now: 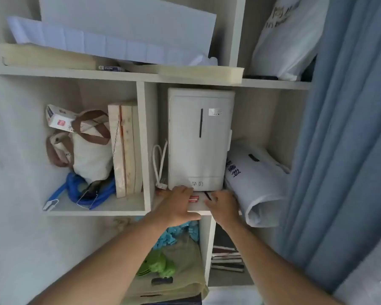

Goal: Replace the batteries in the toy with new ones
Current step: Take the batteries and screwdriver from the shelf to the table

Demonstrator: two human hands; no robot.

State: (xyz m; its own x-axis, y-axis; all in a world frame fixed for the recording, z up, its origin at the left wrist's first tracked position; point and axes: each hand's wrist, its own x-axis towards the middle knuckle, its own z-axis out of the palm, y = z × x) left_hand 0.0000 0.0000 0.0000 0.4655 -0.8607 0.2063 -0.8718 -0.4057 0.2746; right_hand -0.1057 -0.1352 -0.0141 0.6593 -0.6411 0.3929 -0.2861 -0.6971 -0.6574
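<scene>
Red batteries point(193, 198) on shelf point(198, 208) | L hand point(177, 205), R hand point(223, 206) flank | fingers' grip unclear, maybe touching

Pale wooden shelf unit point(143, 137) against white wall point(15, 150), blue curtain point(343, 128) alongside.

Lying flat on the white shelf ledge point(198, 209), just in front of the upright white appliance point(199, 139): a small red pack, seemingly of batteries point(193, 198), showing only as a strip of red and silver. Sitting between two hands, partly hidden by the left hand point(177, 204); details blurring, count impossible to tell.
</scene>
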